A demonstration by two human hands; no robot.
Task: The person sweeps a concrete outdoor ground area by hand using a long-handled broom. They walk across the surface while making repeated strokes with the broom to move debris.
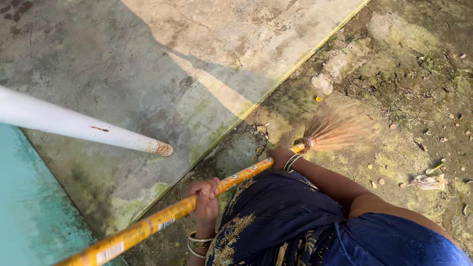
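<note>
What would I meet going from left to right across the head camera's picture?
Turquoise painted floor → white pipe with a rusty end → mossy grey concrete slab → left hand gripping the yellow broom handle → right hand → tan broom bristles → bare dirt ground.

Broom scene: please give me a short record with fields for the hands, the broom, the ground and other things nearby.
left hand: closed around the broom handle, bangles on the wrist
right hand: grips the handle lower down, near the bristles
broom: orange-yellow handle, straw bristles blurred over the dirt
ground: concrete slab with green stains, bare dirt beside it
nearby: white pipe with rusty base, stones, dry leaves
</note>
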